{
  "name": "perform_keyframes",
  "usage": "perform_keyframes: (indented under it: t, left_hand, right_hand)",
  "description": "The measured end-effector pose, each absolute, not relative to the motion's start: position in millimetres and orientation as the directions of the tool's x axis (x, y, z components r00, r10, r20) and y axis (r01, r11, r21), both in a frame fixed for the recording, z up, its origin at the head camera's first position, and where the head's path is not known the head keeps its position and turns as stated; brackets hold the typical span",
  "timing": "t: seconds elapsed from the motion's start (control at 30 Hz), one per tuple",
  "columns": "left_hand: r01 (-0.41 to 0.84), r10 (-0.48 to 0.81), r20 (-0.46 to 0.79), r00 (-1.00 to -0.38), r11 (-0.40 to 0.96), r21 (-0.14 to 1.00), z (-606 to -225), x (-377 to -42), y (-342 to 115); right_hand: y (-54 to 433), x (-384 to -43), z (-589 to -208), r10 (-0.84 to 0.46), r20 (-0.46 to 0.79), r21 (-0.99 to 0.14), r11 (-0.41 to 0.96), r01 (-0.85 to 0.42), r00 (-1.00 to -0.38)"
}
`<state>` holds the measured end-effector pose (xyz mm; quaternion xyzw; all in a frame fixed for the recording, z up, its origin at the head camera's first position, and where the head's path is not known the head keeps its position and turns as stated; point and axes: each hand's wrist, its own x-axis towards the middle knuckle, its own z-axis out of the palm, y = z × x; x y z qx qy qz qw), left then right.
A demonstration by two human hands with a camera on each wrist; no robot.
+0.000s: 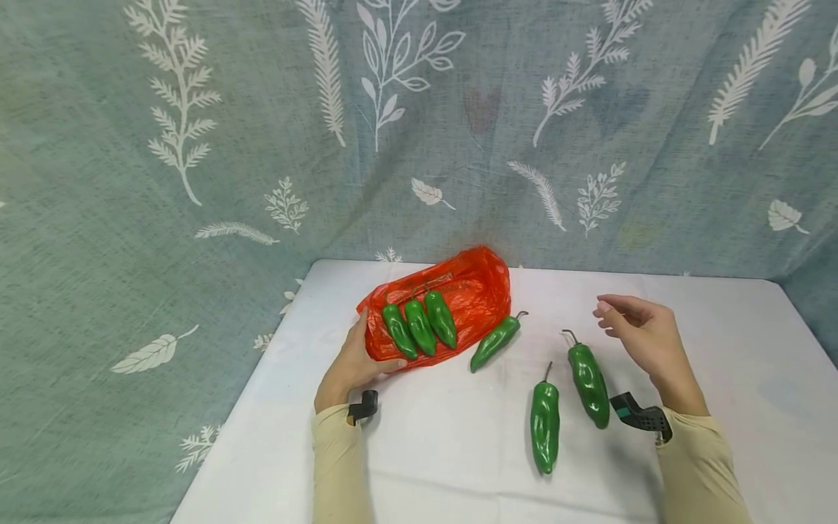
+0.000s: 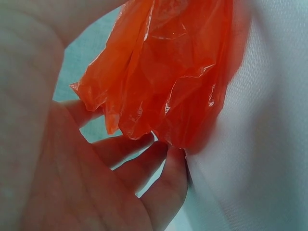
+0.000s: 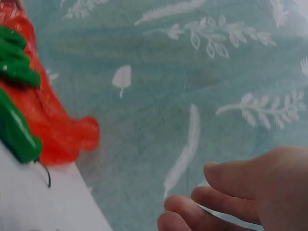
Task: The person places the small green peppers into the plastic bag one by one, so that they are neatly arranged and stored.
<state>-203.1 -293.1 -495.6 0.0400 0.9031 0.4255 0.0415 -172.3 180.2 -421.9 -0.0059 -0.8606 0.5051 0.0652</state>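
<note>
A red plastic bag [image 1: 481, 287] lies flat at the back of the table. My left hand [image 1: 356, 364] holds its left end, thumb along the near edge and fingers at the far side. In the left wrist view the fingertips meet the crinkled edge of the bag [image 2: 168, 86]. Three green chili peppers [image 1: 419, 327] lie side by side on the bag, near that hand. Another green chili pepper [image 1: 497, 342] rests by the bag's right edge. My right hand [image 1: 644, 338] is raised over the table with loosely bent fingers, nothing in it, beside a green chili pepper [image 1: 589, 384].
One more green chili pepper [image 1: 545, 428] lies on the white table [image 1: 432, 451], left of the one by my right hand. Behind the table hangs a green-grey leaf-patterned cloth [image 1: 419, 175]. A dark band with a camera [image 1: 638, 415] sits on my right wrist.
</note>
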Motion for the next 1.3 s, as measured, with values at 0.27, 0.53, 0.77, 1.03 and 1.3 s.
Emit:
perform_keyframes:
  t: [0.27, 0.53, 0.77, 1.03, 1.3]
  left_hand:
    - [0.07, 0.133, -0.014, -0.991, 0.61, 0.789, -493.1, -203.4, -291.6]
    - [0.128, 0.169, 0.032, -0.985, 0.59, 0.797, -495.8, -206.2, -291.2]
    - [0.087, 0.145, -0.004, -0.989, 0.614, 0.785, -494.0, -204.9, -291.8]
    - [0.088, 0.149, -0.005, -0.989, 0.612, 0.786, -492.5, -206.1, -290.7]
    - [0.101, 0.156, 0.008, -0.988, 0.603, 0.792, -494.6, -207.5, -291.2]
  right_hand:
    - [187.0, -169.4, -438.3, 0.121, 0.047, -0.862, 0.507, 0.021, -0.992]
    - [189.3, -173.7, -460.8, 0.124, -0.007, -0.827, 0.557, 0.075, -0.992]
    - [190.3, -175.8, -469.4, 0.071, -0.092, -0.821, 0.559, 0.116, -0.993]
    - [192.3, -173.3, -471.7, -0.05, -0.144, -0.805, 0.587, 0.088, -0.988]
    - [189.7, -176.3, -473.3, -0.166, -0.234, -0.768, 0.635, 0.078, -0.958]
